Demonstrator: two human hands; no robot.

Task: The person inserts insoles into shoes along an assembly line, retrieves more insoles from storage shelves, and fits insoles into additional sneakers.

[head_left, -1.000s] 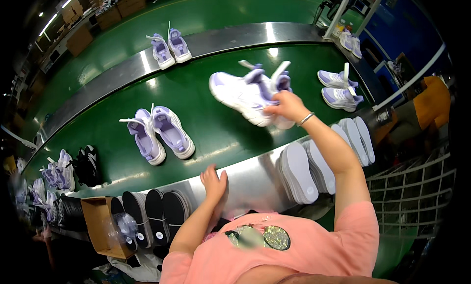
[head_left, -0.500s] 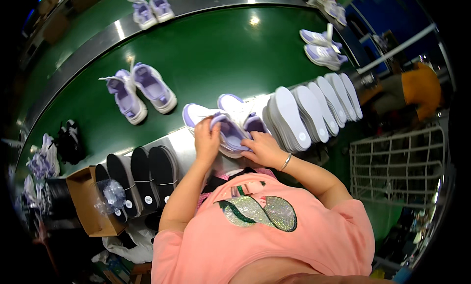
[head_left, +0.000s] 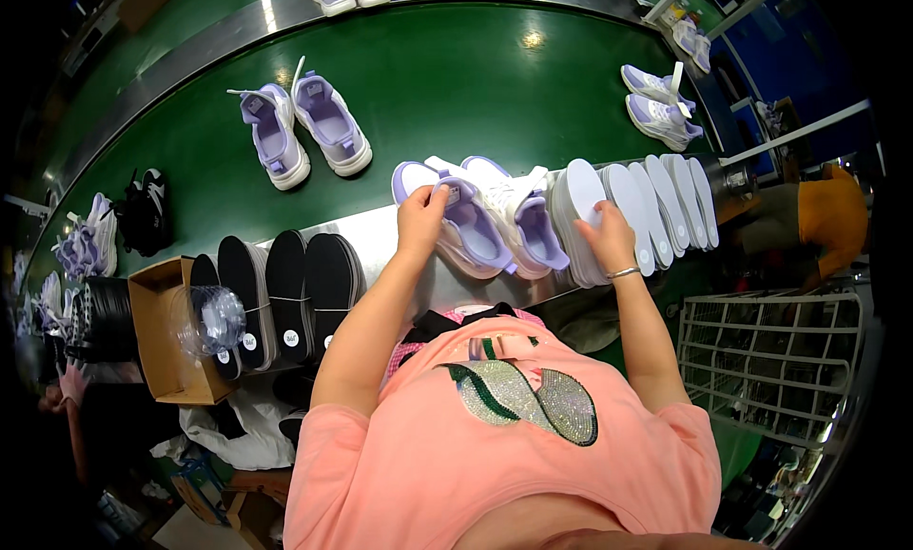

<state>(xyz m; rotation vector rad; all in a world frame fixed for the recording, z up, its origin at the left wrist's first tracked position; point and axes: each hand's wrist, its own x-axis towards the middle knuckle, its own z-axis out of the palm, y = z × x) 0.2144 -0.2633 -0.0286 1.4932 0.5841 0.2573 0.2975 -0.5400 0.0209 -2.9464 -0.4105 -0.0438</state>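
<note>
- Head view: we find the left hand [head_left: 420, 217] closed on the heel of the left lavender shoe [head_left: 455, 222], fingers curled over its collar, thumb against the side.
- That shoe lies on the steel ledge [head_left: 380, 231] at the near edge of the green conveyor belt [head_left: 456, 94], touching its mate, the right lavender shoe [head_left: 518, 212], which lies just beside it.
- We note the right hand [head_left: 606, 234] laid on a row of white insoles [head_left: 647, 203] standing on edge along the ledge; its fingers pinch the near end of the row. The wrist bears a thin bracelet [head_left: 623, 273].
- A row of black insoles [head_left: 285, 293] stands on the ledge to the person's left, next to an open cardboard box [head_left: 157, 331] holding a clear plastic bag [head_left: 211, 317].
- On the belt we record a further pair of lavender shoes [head_left: 300, 132], well apart from the hands, and another pair [head_left: 656, 103] to the far right.
- A white wire rack [head_left: 770, 360] stands at the person's right.
</note>
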